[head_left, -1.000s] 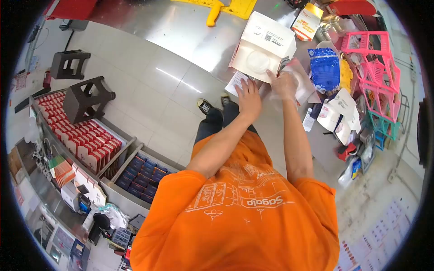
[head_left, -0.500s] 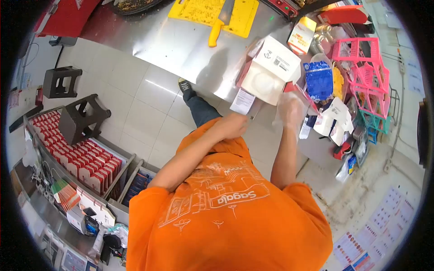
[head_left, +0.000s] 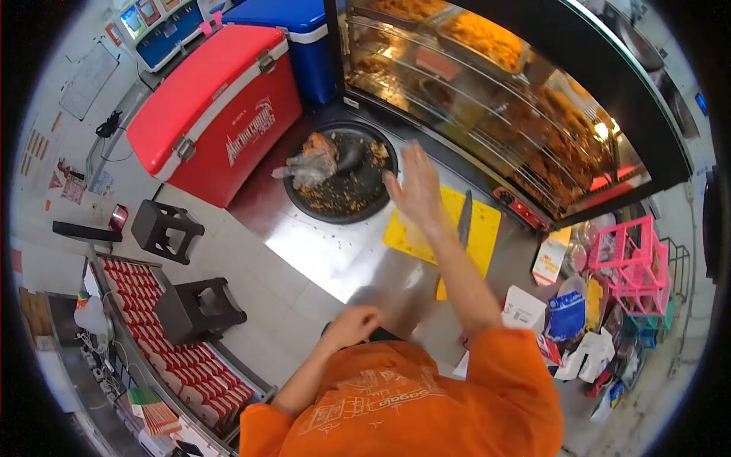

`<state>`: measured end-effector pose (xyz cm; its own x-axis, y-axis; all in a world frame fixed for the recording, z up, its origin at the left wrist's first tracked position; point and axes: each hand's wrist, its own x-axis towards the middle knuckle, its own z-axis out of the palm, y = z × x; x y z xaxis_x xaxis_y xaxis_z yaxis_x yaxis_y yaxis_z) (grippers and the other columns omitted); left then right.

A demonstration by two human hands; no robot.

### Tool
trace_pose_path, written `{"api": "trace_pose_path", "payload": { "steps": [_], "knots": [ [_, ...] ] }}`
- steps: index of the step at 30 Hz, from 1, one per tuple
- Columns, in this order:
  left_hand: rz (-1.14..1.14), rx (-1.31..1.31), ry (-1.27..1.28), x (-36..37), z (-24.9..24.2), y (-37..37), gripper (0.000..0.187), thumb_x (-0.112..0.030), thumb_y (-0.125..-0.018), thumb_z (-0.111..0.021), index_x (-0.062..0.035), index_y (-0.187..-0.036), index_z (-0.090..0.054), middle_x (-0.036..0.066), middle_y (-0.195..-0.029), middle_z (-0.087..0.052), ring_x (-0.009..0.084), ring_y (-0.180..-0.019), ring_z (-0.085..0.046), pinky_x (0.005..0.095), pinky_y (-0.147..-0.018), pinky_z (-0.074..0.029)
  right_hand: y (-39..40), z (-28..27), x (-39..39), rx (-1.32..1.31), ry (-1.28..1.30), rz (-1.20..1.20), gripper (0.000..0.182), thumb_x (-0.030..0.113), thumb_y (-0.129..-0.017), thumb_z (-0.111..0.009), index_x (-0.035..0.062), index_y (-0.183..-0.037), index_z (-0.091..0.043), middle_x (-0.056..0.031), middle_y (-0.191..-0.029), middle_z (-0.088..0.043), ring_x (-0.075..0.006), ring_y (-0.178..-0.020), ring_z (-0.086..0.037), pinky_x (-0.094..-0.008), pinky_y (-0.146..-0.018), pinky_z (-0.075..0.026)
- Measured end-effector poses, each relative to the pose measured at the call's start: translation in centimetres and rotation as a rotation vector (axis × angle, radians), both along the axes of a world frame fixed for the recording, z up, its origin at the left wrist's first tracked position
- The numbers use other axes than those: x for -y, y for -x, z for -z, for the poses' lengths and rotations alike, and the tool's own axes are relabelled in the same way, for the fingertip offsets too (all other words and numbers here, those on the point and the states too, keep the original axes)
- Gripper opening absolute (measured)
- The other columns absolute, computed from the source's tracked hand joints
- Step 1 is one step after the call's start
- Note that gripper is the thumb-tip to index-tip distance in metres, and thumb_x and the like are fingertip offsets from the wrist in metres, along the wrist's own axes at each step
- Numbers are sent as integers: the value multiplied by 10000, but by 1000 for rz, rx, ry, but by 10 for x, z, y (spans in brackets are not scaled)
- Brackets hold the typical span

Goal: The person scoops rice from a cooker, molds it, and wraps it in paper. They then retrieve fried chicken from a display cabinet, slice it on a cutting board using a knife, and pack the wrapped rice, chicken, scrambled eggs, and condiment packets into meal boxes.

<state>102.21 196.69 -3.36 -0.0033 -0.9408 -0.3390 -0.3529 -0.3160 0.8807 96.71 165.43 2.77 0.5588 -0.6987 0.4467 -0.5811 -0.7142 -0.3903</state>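
My right hand (head_left: 417, 183) is stretched out over the worktop with fingers extended, between the round black mortar and the yellow cutting board (head_left: 401, 228). It looks bare and holds nothing. The black mortar (head_left: 346, 207) is smeared with crumbs and has a pestle (head_left: 349, 154) lying in it. Crumpled clear plastic (head_left: 311, 169) and a browned piece of food (head_left: 320, 145) rest at its left side. A knife (head_left: 465, 217) with a yellow handle lies on the board, partly behind my right forearm. My left hand (head_left: 354, 327) hangs near my waist with fingers curled, apparently around nothing.
A red cooler (head_left: 221, 114) and a blue cooler (head_left: 308, 68) stand at the back left. A heated glass display case (head_left: 487, 114) borders the worktop's far side. Pink baskets (head_left: 628, 259), a white box (head_left: 524, 308) and packets are at the right. Dark stools (head_left: 199, 312) stand on the floor.
My right hand has moved from the white box at the right to above the worktop near the mortar. Its clear glove is off. The view has turned left and up; my left hand remains near my waist.
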Motion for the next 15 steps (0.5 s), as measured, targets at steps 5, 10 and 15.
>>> {"api": "trace_pose_path", "payload": {
  "steps": [5, 10, 15],
  "knots": [
    [-593, -13, 31, -28, 40, -116, 142, -100, -964, -593, 7, -914, -671, 74, -764, -684, 154, -719, -669, 307, -668, -534, -114, -53, 129, -626, 491, 107, 580, 166, -854, -648, 31, -1404, -519, -138, -1433, -546, -251, -1102, -628, -392, -861, -500],
    [-969, 72, 90, -17, 117, -230, 148, -105, -972, -581, 10, -930, -665, 87, -754, -665, 183, -672, -639, 317, -636, -511, -184, -82, 183, -758, 534, 47, 589, 162, -882, -633, 99, -1451, -496, -111, -1447, -529, -225, -1043, -653, -380, -801, -517],
    [-652, 723, 348, 68, 161, -357, 113, -123, -888, -609, -28, -896, -669, 141, -745, -631, 330, -767, -608, 420, -728, -487, -257, -108, 203, -700, 538, 36, 624, 145, -861, -648, 125, -1464, -487, -116, -1286, -582, -246, -1021, -640, -408, -810, -510]
  ]
}}
